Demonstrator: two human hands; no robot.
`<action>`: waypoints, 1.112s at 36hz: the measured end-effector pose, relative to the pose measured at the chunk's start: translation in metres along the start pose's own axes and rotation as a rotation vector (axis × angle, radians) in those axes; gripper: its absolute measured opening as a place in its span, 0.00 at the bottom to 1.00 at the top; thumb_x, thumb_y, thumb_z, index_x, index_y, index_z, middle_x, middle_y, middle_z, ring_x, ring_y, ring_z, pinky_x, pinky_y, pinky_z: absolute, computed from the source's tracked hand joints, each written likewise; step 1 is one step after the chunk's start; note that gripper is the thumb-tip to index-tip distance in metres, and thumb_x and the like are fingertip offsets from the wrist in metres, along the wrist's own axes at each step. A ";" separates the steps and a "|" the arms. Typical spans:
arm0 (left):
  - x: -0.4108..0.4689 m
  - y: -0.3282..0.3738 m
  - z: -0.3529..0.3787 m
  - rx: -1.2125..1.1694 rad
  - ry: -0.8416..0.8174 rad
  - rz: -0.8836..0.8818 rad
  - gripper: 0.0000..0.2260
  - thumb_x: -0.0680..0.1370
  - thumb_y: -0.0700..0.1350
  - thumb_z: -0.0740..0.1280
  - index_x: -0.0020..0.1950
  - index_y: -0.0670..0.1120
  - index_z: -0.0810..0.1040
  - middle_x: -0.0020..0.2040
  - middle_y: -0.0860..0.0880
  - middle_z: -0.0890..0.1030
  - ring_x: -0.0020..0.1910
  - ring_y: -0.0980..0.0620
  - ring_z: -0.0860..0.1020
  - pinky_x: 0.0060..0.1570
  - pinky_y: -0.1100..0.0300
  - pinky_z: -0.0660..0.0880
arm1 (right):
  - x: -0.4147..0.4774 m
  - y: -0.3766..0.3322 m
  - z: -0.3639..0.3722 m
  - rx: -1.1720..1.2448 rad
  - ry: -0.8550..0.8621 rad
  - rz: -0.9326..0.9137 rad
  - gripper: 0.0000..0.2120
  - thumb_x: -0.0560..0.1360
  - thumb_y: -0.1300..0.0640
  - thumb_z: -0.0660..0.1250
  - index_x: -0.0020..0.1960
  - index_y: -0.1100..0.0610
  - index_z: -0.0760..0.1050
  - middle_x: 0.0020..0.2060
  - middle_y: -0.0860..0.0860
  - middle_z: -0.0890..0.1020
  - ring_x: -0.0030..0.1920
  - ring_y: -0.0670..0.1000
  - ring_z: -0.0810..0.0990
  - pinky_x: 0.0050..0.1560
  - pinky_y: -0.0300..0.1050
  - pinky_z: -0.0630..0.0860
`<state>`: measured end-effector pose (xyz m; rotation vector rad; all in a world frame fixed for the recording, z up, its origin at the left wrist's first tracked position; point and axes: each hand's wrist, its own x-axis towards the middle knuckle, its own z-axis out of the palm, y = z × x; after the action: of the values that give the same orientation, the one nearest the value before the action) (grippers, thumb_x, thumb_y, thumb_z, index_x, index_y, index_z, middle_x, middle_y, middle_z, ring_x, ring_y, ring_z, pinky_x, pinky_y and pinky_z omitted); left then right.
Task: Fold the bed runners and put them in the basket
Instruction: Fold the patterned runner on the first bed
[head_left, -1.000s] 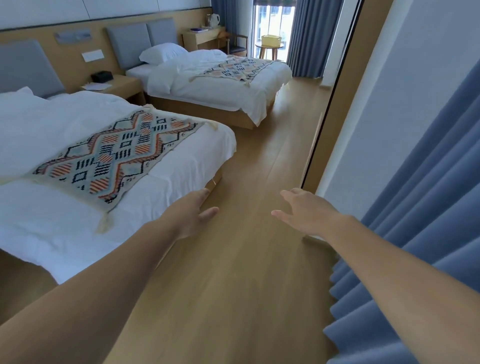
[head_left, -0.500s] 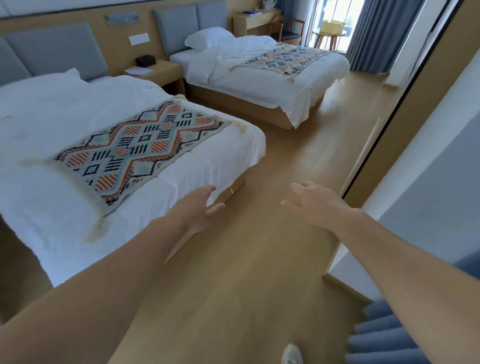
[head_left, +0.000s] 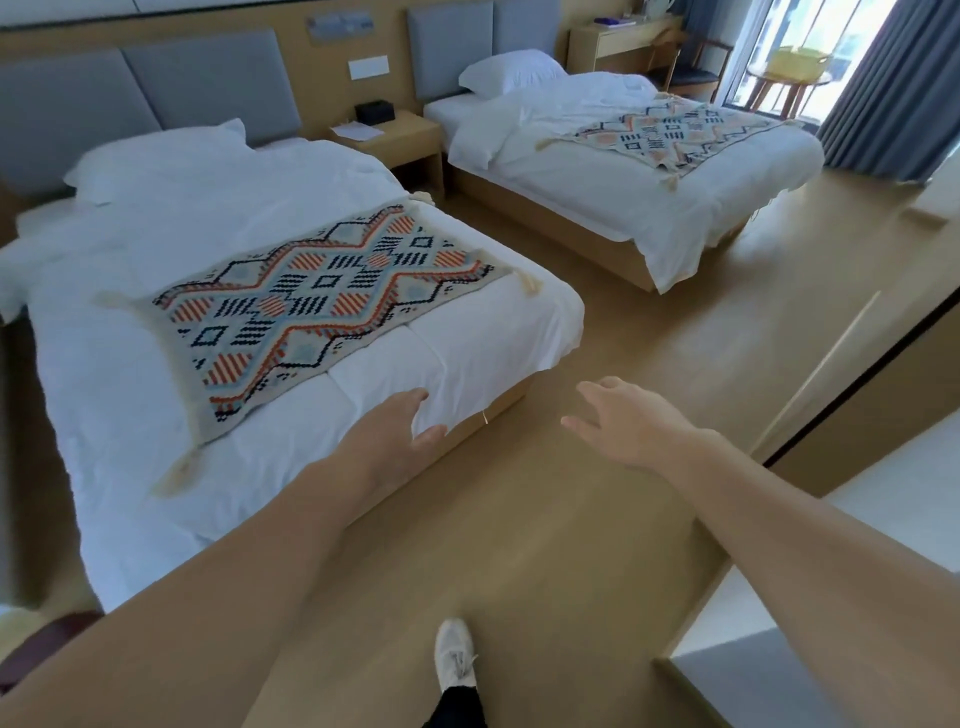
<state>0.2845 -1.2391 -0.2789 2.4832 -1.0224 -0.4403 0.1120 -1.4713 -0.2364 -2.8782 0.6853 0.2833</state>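
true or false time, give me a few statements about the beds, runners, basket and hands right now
1. Each of the two beds has a patterned runner lying flat on it. True: near runner, far runner.
2. The left hand grips the near runner. False: it is open, over the white bedding near the bed's foot corner.
3. The right hand is open and holds nothing. True.
4. The yellow basket sits on the near bed. False: it is on a small round table by the window.

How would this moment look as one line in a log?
phase: approach | left hand: open, empty | right hand: open, empty | near runner: flat, unfolded | far runner: unfolded | basket: by window
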 end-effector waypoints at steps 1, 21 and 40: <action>0.011 -0.001 0.000 -0.003 0.000 -0.005 0.29 0.79 0.57 0.59 0.76 0.47 0.56 0.76 0.50 0.60 0.73 0.51 0.60 0.69 0.57 0.57 | 0.013 0.002 -0.002 -0.001 0.001 -0.007 0.25 0.79 0.38 0.53 0.65 0.55 0.67 0.56 0.52 0.73 0.54 0.56 0.75 0.49 0.51 0.73; 0.283 -0.067 -0.052 0.006 0.038 -0.063 0.28 0.80 0.56 0.59 0.76 0.45 0.57 0.75 0.47 0.62 0.72 0.49 0.61 0.70 0.54 0.59 | 0.317 -0.002 -0.052 -0.060 -0.058 -0.113 0.27 0.79 0.39 0.53 0.72 0.54 0.62 0.62 0.53 0.72 0.58 0.58 0.75 0.55 0.53 0.74; 0.502 -0.067 -0.057 0.095 0.067 -0.272 0.29 0.80 0.56 0.58 0.76 0.42 0.56 0.75 0.45 0.61 0.73 0.48 0.59 0.70 0.53 0.57 | 0.577 0.070 -0.082 -0.152 -0.079 -0.341 0.28 0.79 0.38 0.51 0.72 0.53 0.63 0.66 0.53 0.71 0.60 0.56 0.73 0.58 0.49 0.70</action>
<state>0.6902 -1.5435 -0.3272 2.7155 -0.6959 -0.3946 0.5974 -1.7962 -0.2937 -3.0394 0.1581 0.4116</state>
